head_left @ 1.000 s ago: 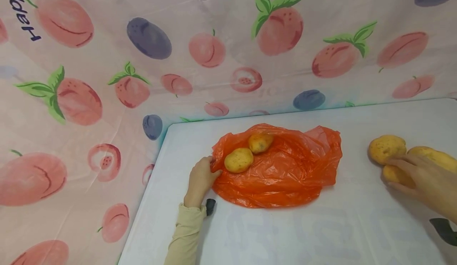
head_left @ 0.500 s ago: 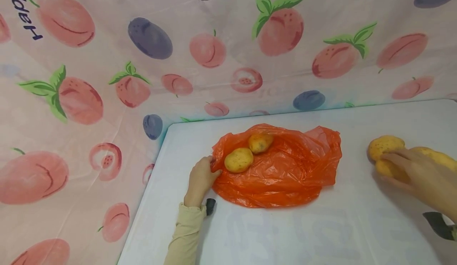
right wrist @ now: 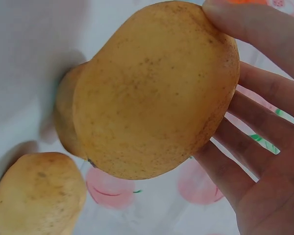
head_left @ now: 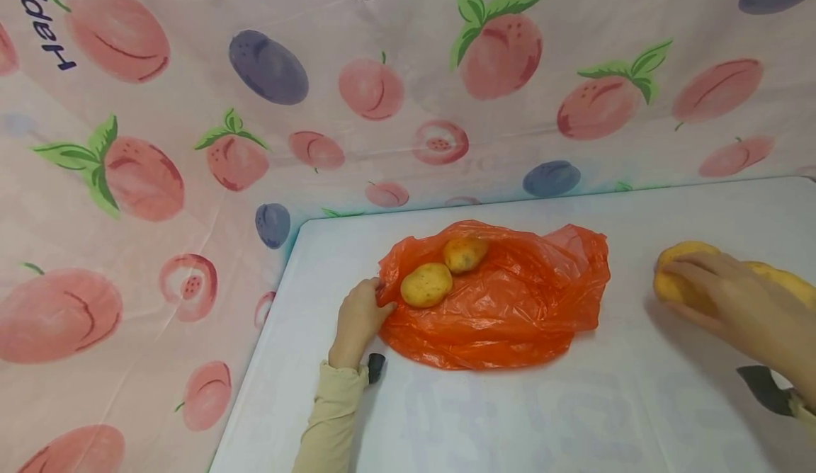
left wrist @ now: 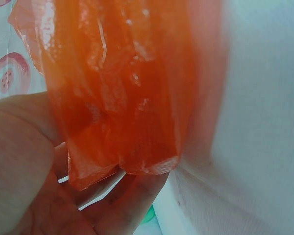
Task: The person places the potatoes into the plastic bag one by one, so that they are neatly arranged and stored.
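Your left hand (head_left: 360,318) pinches the left edge of the orange bag (head_left: 503,310) on the bench (head_left: 510,420), while your right hand (head_left: 746,303) grips a potato (right wrist: 154,93) well to the bag's right, roughly along its long axis.

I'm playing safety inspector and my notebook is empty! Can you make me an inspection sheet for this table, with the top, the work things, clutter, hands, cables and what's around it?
Surface: white tabletop with faint marks.
Job's things: orange-red plastic bag; front potato and back potato at its left part, on top or inside unclear; held potato off to the right, with a second potato partly behind it and a third potato nearby.
Clutter: nothing seen, apart from a dark piece by the left wrist and another dark piece by the right.
Hands: left hand grips the bag's left edge; right hand holds a potato.
Cables: nothing seen.
Surroundings: fruit-print cloth behind and left.
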Motion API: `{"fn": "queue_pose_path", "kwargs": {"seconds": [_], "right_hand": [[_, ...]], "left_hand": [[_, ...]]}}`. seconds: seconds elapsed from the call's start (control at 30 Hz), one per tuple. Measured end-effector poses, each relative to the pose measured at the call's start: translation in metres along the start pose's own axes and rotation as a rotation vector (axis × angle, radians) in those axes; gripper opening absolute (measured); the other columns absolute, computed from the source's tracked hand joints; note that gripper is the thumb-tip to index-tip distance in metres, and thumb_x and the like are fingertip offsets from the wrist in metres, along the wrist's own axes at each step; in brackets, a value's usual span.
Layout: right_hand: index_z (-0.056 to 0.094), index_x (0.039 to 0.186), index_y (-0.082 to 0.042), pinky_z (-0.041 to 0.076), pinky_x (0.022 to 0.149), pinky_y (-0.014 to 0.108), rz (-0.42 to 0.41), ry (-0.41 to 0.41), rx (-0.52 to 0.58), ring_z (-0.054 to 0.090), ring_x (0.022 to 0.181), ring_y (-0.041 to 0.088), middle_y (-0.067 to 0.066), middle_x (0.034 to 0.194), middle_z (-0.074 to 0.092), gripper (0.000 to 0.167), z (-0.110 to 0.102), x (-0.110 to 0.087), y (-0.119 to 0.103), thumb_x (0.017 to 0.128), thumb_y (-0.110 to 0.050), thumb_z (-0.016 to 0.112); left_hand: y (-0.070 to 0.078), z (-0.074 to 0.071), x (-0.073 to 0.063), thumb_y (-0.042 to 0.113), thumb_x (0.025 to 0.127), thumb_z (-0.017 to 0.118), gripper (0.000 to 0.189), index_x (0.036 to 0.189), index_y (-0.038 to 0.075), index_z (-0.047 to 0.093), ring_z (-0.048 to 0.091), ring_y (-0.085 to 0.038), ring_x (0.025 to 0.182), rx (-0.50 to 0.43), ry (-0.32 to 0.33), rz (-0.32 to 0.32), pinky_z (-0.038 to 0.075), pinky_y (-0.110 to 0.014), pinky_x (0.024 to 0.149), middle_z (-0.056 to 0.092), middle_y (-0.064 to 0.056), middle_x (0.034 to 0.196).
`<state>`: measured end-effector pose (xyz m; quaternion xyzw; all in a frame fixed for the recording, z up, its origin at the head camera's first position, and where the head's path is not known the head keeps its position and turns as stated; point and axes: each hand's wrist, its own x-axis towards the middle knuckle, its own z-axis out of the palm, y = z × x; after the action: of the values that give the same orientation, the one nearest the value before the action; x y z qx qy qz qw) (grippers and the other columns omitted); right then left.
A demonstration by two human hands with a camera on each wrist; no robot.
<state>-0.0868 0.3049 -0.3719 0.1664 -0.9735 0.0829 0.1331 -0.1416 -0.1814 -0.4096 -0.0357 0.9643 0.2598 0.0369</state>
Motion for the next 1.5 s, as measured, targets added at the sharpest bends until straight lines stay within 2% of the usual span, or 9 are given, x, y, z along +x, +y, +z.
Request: {"fn": "queue_pose_path", "kwargs": {"seconds": [0.17, 0.27, 0.3, 0.4, 0.53, 0.93, 1.17, 1.33, 1.5], "right_hand": [[0.070, 0.102, -0.001, 0.051, 0.082, 0.056, -0.095, 0.095, 0.029, 0.056, 0.099, 0.032, 0.016, 0.110, 0.060, 0.042, -0.002, 0.003, -0.003, 0.076, -0.028, 0.086], [0.069, 0.103, -0.001, 0.053, 0.080, 0.057, -0.103, 0.105, 0.041, 0.056, 0.097, 0.033, 0.018, 0.109, 0.061, 0.041, -0.004, 0.005, -0.006, 0.078, -0.030, 0.084], [0.069, 0.104, -0.001, 0.053, 0.080, 0.059, -0.090, 0.093, 0.038, 0.056, 0.097, 0.035, 0.019, 0.110, 0.060, 0.042, -0.005, 0.006, -0.008, 0.073, -0.022, 0.087], [0.068, 0.110, 0.001, 0.051, 0.083, 0.063, -0.019, 0.020, 0.029, 0.056, 0.100, 0.039, 0.023, 0.113, 0.060, 0.049, -0.008, 0.010, -0.015, 0.070, -0.020, 0.089], [0.066, 0.116, 0.002, 0.049, 0.085, 0.066, 0.049, -0.048, 0.022, 0.054, 0.105, 0.043, 0.027, 0.118, 0.059, 0.055, -0.012, 0.014, -0.021, 0.074, -0.024, 0.087], [0.066, 0.121, -0.003, 0.052, 0.080, 0.065, 0.025, 0.001, 0.055, 0.053, 0.110, 0.038, 0.020, 0.123, 0.059, 0.053, -0.023, 0.022, -0.033, 0.077, -0.027, 0.084], [0.066, 0.121, -0.002, 0.050, 0.088, 0.063, -0.017, 0.042, 0.090, 0.054, 0.112, 0.039, 0.020, 0.122, 0.060, 0.056, -0.030, 0.030, -0.043, 0.074, -0.025, 0.086], [0.065, 0.122, -0.003, 0.050, 0.088, 0.063, -0.042, 0.068, 0.109, 0.054, 0.114, 0.039, 0.019, 0.123, 0.060, 0.058, -0.032, 0.036, -0.051, 0.072, -0.024, 0.088], [0.066, 0.121, -0.004, 0.053, 0.083, 0.060, -0.113, 0.138, 0.125, 0.057, 0.111, 0.037, 0.017, 0.120, 0.063, 0.061, -0.032, 0.042, -0.058, 0.067, -0.021, 0.090]], "left_hand": [[0.000, 0.000, 0.000, 0.019, 0.089, 0.075, 0.049, 0.133, 0.002, 0.059, 0.061, -0.030, 0.107, 0.000, -0.001, -0.001, 0.052, -0.045, 0.099, 0.065, -0.014, 0.121], [0.000, 0.000, 0.000, 0.019, 0.089, 0.075, 0.049, 0.133, 0.002, 0.059, 0.061, -0.030, 0.108, 0.001, -0.003, -0.001, 0.052, -0.045, 0.100, 0.065, -0.014, 0.122], [0.001, 0.000, 0.000, 0.019, 0.089, 0.075, 0.049, 0.133, 0.002, 0.059, 0.061, -0.030, 0.108, 0.001, -0.004, -0.001, 0.052, -0.045, 0.100, 0.065, -0.014, 0.122], [0.001, 0.000, 0.000, 0.019, 0.089, 0.075, 0.049, 0.133, 0.002, 0.059, 0.061, -0.031, 0.108, 0.001, -0.002, -0.004, 0.052, -0.045, 0.100, 0.065, -0.015, 0.122], [0.001, 0.001, -0.001, 0.018, 0.089, 0.075, 0.049, 0.132, 0.001, 0.059, 0.062, -0.031, 0.107, 0.003, 0.004, 0.001, 0.052, -0.045, 0.099, 0.066, -0.015, 0.122], [-0.001, 0.001, 0.001, 0.018, 0.089, 0.075, 0.048, 0.131, 0.001, 0.059, 0.061, -0.031, 0.106, -0.004, 0.004, 0.007, 0.052, -0.045, 0.099, 0.066, -0.015, 0.121], [-0.001, 0.001, 0.001, 0.017, 0.089, 0.075, 0.048, 0.131, 0.001, 0.060, 0.062, -0.031, 0.106, 0.003, 0.009, 0.013, 0.052, -0.045, 0.098, 0.066, -0.015, 0.121], [-0.002, 0.001, 0.001, 0.017, 0.088, 0.075, 0.048, 0.131, 0.001, 0.060, 0.062, -0.031, 0.106, 0.006, 0.012, 0.019, 0.052, -0.046, 0.098, 0.066, -0.015, 0.121], [-0.001, 0.001, 0.000, 0.017, 0.088, 0.075, 0.048, 0.131, 0.001, 0.060, 0.062, -0.031, 0.106, 0.007, 0.013, 0.017, 0.052, -0.046, 0.098, 0.066, -0.015, 0.121]]}}
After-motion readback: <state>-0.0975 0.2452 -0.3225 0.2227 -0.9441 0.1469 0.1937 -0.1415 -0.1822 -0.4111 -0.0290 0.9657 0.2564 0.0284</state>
